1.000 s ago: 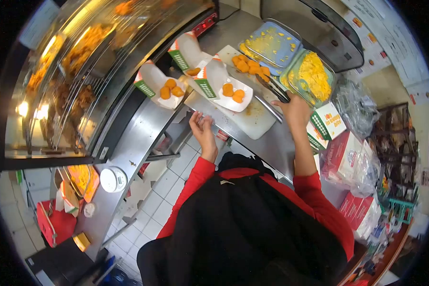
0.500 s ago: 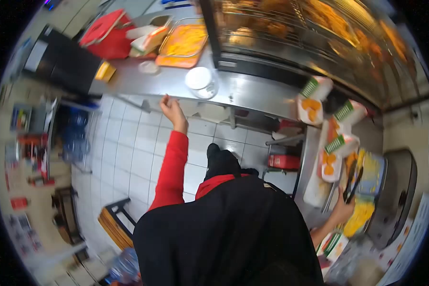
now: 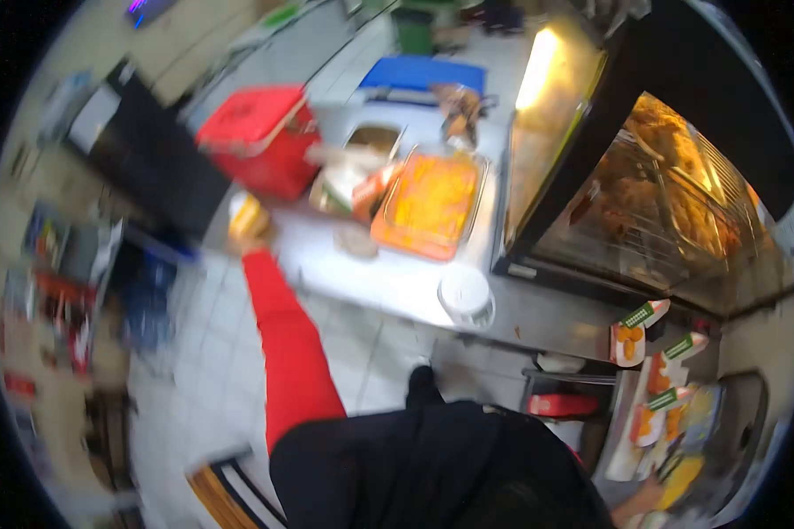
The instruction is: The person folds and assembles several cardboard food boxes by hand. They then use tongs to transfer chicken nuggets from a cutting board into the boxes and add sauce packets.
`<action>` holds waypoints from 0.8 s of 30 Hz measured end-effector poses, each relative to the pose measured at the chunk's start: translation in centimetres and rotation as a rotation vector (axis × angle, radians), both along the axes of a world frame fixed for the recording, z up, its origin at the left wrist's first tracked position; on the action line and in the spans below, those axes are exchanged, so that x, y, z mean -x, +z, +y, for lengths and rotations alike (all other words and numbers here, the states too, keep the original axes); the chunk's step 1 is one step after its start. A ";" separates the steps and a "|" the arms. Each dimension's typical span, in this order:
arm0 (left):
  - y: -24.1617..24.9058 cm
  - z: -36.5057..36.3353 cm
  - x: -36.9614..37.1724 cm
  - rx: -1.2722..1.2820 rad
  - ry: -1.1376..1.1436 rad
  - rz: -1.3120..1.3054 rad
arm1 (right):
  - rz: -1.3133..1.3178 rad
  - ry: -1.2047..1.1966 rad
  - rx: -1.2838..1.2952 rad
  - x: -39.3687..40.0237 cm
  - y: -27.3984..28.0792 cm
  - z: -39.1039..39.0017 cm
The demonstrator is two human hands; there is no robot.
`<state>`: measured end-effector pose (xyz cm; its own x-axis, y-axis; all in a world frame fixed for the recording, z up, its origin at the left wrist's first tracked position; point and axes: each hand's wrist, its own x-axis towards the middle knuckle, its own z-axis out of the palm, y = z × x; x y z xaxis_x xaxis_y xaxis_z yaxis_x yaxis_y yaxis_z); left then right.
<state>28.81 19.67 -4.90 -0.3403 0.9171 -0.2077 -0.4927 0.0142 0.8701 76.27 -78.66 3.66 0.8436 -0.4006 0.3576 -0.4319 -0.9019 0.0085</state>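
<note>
My left hand [image 3: 252,240], in a red sleeve, reaches to the counter's left corner and is closed on a small yellow-and-white box [image 3: 246,212]; motion blurs the fingers. At the lower right, my right hand [image 3: 647,494], partly cut off by my body, is closed on black tongs [image 3: 670,464]. Beside it lies a yellow heap [image 3: 682,480] that I cannot make out. Open cartons with golden fried pieces stand close by, one carton [image 3: 647,427] nearest the hand and another [image 3: 627,346] farther up.
On the steel counter [image 3: 326,273] are a red cooler box [image 3: 269,141], a tray of orange-yellow food [image 3: 432,204] and a white-lidded tub [image 3: 466,295]. A lit glass cabinet [image 3: 670,189] holds fried food at the right. A black box-shaped unit [image 3: 150,154] stands left.
My left hand has moved forward and left, from over the counter's front edge onto the yellow-and-white box. The view has swung left. My right hand stays by the cartons with the tongs.
</note>
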 end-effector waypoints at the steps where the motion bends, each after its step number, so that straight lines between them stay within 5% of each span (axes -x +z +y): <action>1: -0.2 3.1 -0.1 -0.008 -0.076 0.049 | 0.053 -0.032 -0.018 1.0 0.2 0.6; 2: -0.3 5.6 -0.4 -0.013 -0.155 0.105 | -0.021 -0.004 -0.052 0.4 -2.7 -1.8; 3: -0.8 8.2 -1.2 -0.017 -0.232 0.157 | -0.112 0.000 -0.052 4.1 1.0 4.4; 4: -0.8 10.0 -2.6 -0.024 -0.307 0.212 | 0.049 -0.117 -0.052 2.6 -4.6 -2.1; 5: -0.1 10.7 -5.0 -0.031 -0.367 0.270 | 0.012 -0.223 -0.013 4.2 -4.4 0.0; 7: -1.1 12.9 -8.5 -0.053 -0.437 0.403 | 0.019 -0.252 -0.093 7.9 2.1 8.9; 10: -1.7 10.5 -14.9 -0.095 -0.488 0.556 | 0.021 -0.312 -0.152 8.6 2.8 10.1; 17: 1.2 -10.4 -21.7 -0.268 -0.721 0.572 | 0.083 -0.244 -0.116 5.5 2.7 6.6; 21: 2.2 -24.4 -22.3 -0.229 -0.991 0.543 | 0.116 -0.092 0.126 0.5 2.5 2.4; 24: 2.5 -34.7 -22.3 -0.142 -1.211 0.542 | 0.252 -0.076 0.039 -4.0 2.5 0.1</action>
